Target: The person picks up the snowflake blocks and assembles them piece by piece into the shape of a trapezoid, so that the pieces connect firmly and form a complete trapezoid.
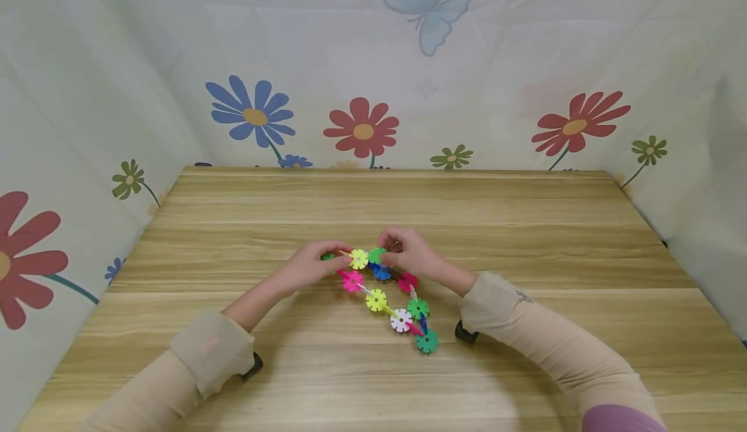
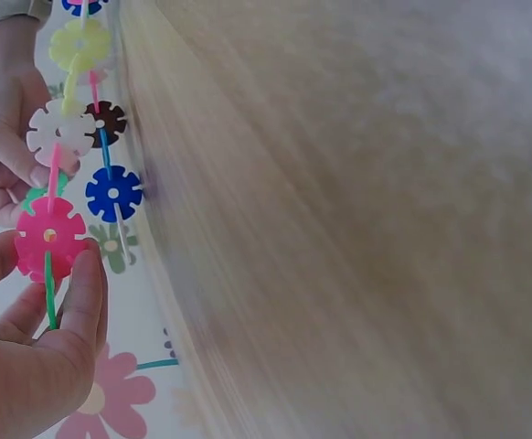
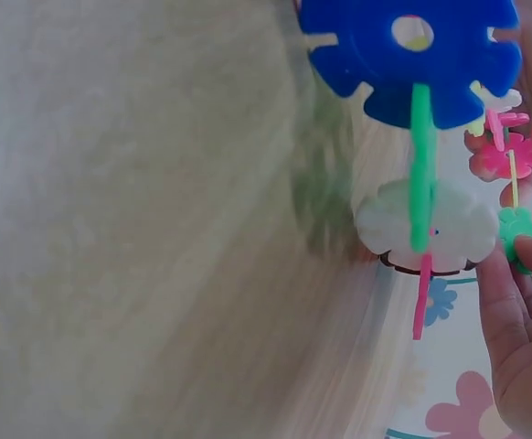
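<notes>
A loop of notched plastic snowflake discs (image 1: 376,300), joined edge to face in many colours, lies on the table between the hands. My left hand (image 1: 309,264) grips its far left part beside a yellow disc (image 1: 358,259). In the left wrist view, the left fingers and thumb pinch a pink disc (image 2: 51,238) with a green one slotted in below. Thumb and finger of my right hand (image 1: 411,253) pinch a green disc (image 1: 377,255), also seen in the right wrist view. A large blue disc (image 3: 412,55) and a white disc (image 3: 428,224) hang close to that camera.
The wood-grain table (image 1: 262,380) stretches out around the hands. Behind and at the sides hangs a white cloth (image 1: 315,43) printed with flowers and a butterfly. Dark bands (image 1: 466,333) sit at the wrists below the rolled beige sleeves (image 1: 548,341).
</notes>
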{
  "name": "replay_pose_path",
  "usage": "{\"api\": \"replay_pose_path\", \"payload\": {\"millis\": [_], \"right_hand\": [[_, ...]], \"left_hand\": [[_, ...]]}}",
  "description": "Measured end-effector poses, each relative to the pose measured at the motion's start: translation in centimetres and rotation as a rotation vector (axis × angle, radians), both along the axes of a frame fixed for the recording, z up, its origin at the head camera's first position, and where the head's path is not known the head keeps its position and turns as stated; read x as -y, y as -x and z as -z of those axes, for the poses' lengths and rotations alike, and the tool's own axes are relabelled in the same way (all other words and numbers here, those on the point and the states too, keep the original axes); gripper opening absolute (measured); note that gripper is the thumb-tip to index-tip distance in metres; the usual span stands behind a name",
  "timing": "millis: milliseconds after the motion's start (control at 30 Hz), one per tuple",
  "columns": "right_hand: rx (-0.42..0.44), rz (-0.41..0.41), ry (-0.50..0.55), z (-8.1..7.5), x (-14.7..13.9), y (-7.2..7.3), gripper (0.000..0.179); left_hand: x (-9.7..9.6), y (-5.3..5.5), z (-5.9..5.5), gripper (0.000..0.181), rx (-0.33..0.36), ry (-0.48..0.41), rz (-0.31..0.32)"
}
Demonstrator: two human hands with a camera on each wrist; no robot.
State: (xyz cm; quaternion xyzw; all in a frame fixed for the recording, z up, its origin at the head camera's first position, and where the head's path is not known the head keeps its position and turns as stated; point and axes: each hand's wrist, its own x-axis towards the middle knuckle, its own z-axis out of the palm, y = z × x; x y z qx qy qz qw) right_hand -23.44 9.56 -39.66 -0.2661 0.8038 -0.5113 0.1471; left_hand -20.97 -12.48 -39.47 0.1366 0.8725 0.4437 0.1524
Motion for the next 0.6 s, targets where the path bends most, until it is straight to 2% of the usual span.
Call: {"api": "replay_pose_path", "payload": {"millis": [400,600], "right_hand": [[0.003,0.054,0.028,0.15,0.37,-0.39,0.009],[-0.078,0.076,-0.015,0.03,0.52,-0.7,0.011]], "left_hand": [[-0.27,-0.06,-0.04,0.033,-0.004,-0.009,0.003],[-0.45,-0.12,0.04,0.036,-0.043,0.001,0.018]]}}
